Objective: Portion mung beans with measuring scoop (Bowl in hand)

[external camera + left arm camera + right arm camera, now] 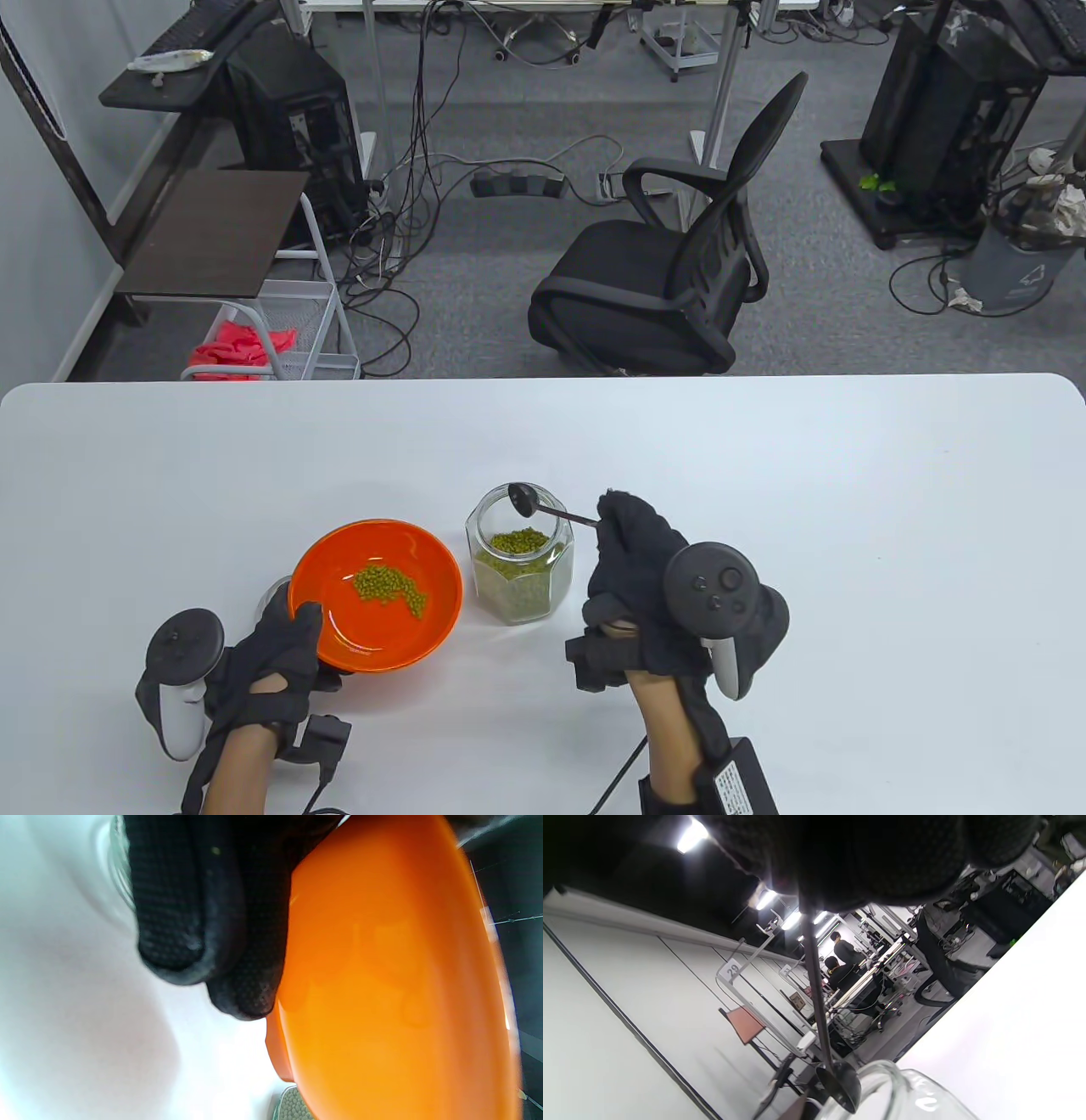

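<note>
An orange bowl [339, 556] with a small heap of green mung beans [390, 586] is gripped at its near-left rim by my left hand [276, 649]; the bowl tilts slightly and seems lifted off the table. In the left wrist view the gloved fingers [186, 908] lie against the bowl's underside [394, 984]. My right hand [632, 543] pinches the handle of a dark metal measuring scoop [522, 499], whose head hovers over the mouth of the glass jar [519, 560] part full of beans. In the right wrist view the scoop [840, 1086] hangs at the jar rim [891, 1073].
The white table [848, 526] stretches wide to the right and behind the jar. A clear glass lid [273, 592] peeks out behind my left hand. Beyond the far edge stand a black office chair [670, 280] and a wire cart [280, 331].
</note>
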`<state>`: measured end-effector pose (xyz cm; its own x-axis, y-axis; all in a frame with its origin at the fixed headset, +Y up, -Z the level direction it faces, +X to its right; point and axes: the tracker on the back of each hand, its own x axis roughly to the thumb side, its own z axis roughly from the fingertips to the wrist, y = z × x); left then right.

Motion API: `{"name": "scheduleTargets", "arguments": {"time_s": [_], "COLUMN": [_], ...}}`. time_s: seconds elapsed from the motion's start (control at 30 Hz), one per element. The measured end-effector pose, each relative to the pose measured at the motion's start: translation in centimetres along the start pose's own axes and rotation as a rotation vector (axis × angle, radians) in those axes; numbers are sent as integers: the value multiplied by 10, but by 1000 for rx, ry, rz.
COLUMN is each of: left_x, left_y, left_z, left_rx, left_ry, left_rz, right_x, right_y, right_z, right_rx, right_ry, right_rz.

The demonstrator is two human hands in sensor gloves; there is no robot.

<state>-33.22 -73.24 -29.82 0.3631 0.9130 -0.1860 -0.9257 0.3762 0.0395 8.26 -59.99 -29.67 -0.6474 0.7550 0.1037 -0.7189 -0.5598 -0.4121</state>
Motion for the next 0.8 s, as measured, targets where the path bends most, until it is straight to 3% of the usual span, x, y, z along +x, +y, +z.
{"name": "scheduleTargets", "arguments": {"time_s": [0.43,0.8], "left_x": [3,3], "left_y": [2,2], "left_z": [0,0], "left_rx": [4,-2], "left_ry": [-27,-40], "left_rz": [1,10], "right_x": [36,56], "right_y": [61,92], "right_z": [-7,-27], "right_rx": [110,252], "right_ry": [-102,-69], "right_rz": [470,621]}}
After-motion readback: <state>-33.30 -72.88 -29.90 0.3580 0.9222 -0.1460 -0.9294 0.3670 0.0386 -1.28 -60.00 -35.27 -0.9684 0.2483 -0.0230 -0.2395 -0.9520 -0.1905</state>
